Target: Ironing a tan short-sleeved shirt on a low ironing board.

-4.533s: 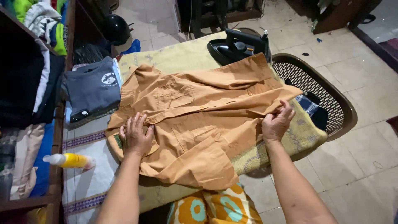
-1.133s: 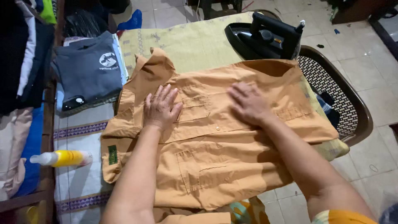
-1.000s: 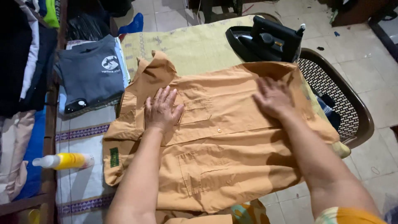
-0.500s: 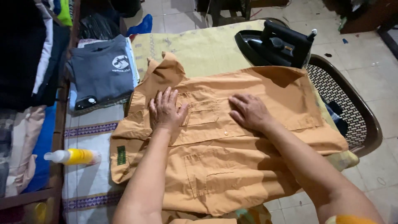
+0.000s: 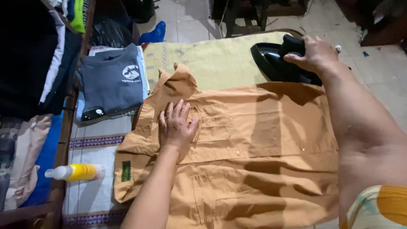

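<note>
An orange short-sleeved shirt [image 5: 263, 140] lies spread flat over a yellow-green patterned cloth [image 5: 212, 59]. My left hand [image 5: 177, 125] rests flat on the shirt near its chest pocket, fingers apart, just below the collar. My right hand [image 5: 316, 53] is closed around the handle of a black iron [image 5: 275, 63], which stands on the cloth just beyond the shirt's far edge. A small green patch marks the shirt's left sleeve.
A folded grey T-shirt [image 5: 111, 80] tops a pile to the left. A yellow spray bottle [image 5: 76, 172] lies on a white striped cloth at the near left. Stacked clothes [image 5: 29, 63] fill shelves along the left side. Tiled floor [image 5: 381, 68] shows on the right.
My right hand has left the shirt's front and reached up to the right, closing on the iron's handle. My left hand has stayed pressed on the shirt.
</note>
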